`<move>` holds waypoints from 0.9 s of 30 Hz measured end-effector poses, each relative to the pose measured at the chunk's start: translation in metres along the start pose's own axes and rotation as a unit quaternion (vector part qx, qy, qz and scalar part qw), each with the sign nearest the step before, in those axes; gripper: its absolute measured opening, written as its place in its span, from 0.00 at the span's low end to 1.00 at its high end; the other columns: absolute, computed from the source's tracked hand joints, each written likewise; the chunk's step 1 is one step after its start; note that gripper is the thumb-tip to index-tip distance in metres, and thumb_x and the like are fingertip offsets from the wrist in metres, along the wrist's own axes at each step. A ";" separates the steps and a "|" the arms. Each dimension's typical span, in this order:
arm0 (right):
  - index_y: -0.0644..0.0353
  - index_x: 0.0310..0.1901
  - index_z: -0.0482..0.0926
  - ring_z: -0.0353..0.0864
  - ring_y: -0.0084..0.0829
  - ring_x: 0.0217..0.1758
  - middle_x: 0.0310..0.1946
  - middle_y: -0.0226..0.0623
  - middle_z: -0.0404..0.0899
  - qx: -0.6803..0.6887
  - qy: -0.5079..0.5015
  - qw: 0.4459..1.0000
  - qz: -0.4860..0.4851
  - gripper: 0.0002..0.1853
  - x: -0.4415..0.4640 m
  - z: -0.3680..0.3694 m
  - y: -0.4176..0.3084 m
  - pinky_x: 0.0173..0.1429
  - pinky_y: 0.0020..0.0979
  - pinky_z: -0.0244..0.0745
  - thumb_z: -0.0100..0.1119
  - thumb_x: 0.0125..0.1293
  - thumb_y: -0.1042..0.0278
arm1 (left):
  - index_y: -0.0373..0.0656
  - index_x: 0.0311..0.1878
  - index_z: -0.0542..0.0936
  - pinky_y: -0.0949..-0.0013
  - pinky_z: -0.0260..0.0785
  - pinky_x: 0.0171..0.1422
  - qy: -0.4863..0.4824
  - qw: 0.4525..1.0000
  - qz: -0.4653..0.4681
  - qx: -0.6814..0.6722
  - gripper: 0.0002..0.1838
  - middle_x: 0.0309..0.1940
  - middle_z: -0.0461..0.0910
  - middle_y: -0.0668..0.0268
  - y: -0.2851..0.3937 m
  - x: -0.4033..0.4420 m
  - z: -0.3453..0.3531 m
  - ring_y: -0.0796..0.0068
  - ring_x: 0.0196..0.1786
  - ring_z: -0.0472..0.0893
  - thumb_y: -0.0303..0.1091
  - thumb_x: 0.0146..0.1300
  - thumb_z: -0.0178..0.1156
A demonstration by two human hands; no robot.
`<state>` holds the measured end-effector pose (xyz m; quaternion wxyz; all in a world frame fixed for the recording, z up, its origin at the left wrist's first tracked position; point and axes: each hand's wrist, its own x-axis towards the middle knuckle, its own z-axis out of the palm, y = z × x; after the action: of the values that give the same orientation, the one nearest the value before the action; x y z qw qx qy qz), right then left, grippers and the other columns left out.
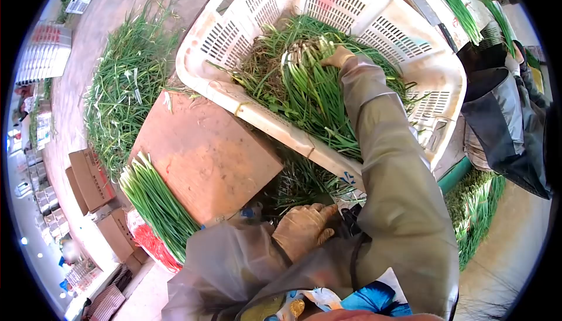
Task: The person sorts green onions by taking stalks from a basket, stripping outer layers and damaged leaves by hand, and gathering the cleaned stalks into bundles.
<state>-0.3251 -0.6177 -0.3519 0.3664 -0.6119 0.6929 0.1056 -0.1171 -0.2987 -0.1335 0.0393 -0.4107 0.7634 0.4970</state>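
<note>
My right hand (338, 57), in a tan glove, reaches into the large white plastic basket (269, 123). Its fingers close on garlic chives (319, 81) near their pale stem ends; some fingertips are hidden among the stalks. Loose green leaves and dry brown trimmings lie around them in the basket. Low in front of my body is my left hand (303, 231), also gloved. Its index finger and thumb stand apart, and nothing shows between them. A neat bunch of chives (161, 207) lies to the left, beside a brown board (202, 151).
A heap of loose greens (126, 81) covers the floor at left. Red ties (155, 245) and cardboard boxes (91, 180) are at lower left. At right, a person in a dark apron (497, 116) is near more chives (477, 215). Another bunch (451, 2) lies at top right.
</note>
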 end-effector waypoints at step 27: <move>0.59 0.54 0.69 0.71 0.19 0.47 0.44 0.27 0.75 0.540 0.133 0.756 -0.346 0.30 -0.345 -0.029 -0.022 0.54 0.25 0.70 0.67 0.47 0.80 | 0.45 0.63 0.61 0.64 0.67 0.49 0.289 0.949 0.014 0.128 0.30 0.43 0.75 0.52 -0.035 0.145 0.000 0.59 0.40 0.76 0.32 0.55 0.54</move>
<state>-0.3218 -0.3740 -0.1055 0.5521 -0.5181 0.4174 -0.5025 -0.1892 -0.3902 -0.2269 -0.1377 -0.5176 0.8050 0.2552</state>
